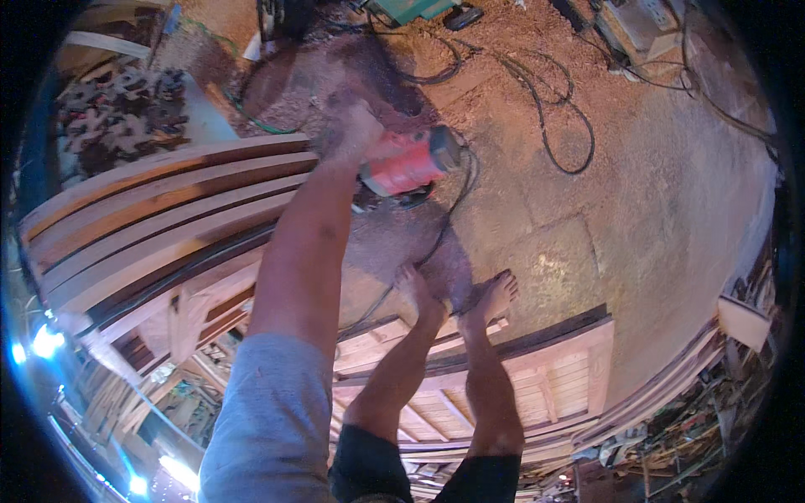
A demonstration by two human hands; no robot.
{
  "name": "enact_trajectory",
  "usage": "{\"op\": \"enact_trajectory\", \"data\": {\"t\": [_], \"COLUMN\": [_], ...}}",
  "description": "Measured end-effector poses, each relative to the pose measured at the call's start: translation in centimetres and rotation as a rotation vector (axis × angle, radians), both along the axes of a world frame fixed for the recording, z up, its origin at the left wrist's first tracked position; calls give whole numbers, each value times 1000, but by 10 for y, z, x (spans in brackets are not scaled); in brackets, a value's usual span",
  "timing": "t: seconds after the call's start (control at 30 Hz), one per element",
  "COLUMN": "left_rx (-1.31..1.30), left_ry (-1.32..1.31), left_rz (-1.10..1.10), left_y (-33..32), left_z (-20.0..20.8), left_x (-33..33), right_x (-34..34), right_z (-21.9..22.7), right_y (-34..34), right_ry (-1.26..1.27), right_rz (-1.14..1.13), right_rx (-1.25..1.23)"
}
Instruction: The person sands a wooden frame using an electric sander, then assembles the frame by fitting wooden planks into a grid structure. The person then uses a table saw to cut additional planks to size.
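Clamps blurred bare left hand (355, 130) on left end of bulky red, dark-ended power tool (402, 163), near right ends of long brown wooden planks (168, 199). Probably heavy, rigid, dust-slick; best gripped by left end. Cannot tell of right hand, out of view.

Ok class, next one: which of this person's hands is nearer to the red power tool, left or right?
Left. The left hand, though blurred, grips the red power tool at its left end. The right hand is out of view, its position unknown.
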State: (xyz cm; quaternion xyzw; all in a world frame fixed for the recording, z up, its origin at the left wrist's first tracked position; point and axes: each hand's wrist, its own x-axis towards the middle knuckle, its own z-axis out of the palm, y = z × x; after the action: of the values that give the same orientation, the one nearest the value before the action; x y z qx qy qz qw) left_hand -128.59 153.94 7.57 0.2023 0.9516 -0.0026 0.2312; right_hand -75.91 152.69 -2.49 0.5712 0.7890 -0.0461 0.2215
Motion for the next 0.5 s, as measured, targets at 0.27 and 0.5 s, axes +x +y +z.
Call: {"op": "enact_trajectory", "data": {"t": [0.27, 0.5], "left_rx": [644, 531], "left_ry": [-202, -573], "left_rz": [172, 962], "left_y": [-24, -195], "left_z": [12, 204], "left_x": [84, 272], "right_x": [17, 56], "right_z": [29, 201], "right_y": [12, 167], "right_ry": [186, -210], "right_rz": [82, 747], "right_rx": [-336, -848]}}
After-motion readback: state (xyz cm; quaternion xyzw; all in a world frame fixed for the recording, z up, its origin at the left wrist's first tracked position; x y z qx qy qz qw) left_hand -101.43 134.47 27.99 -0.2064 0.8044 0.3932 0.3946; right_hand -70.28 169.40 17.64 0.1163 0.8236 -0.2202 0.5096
